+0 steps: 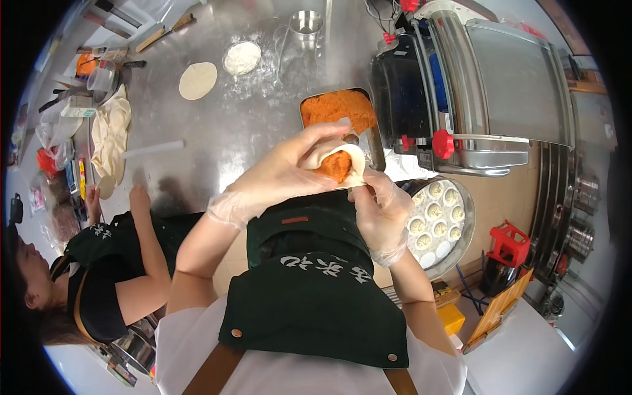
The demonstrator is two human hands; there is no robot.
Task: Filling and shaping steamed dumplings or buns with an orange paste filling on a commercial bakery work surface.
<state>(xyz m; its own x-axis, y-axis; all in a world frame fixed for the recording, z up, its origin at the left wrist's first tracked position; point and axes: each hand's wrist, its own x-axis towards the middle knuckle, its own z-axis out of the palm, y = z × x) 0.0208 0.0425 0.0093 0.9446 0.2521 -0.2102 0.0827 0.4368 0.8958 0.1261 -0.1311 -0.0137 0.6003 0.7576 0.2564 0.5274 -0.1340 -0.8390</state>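
Note:
My left hand (276,170), in a clear plastic glove, cups a round dough wrapper (359,159) with its sides folded up. A lump of orange filling (336,166) sits inside the wrapper and still shows at the top. My right hand (384,212), gloved too, pinches the wrapper's near right edge between thumb and fingers. Just beyond my hands, a metal tray (379,148) holds more orange filling (338,108), heaped toward its far side. The tray's near part is partly hidden by my left hand.
Right of the tray stands a dough roller machine (459,89). Below it, a round steamer (461,256) holds several pleated buns. A flat dough disc (198,81), a flour bowl (242,58) and a metal cup (306,24) rest on the steel table (237,118). A co-worker (98,276) works at left.

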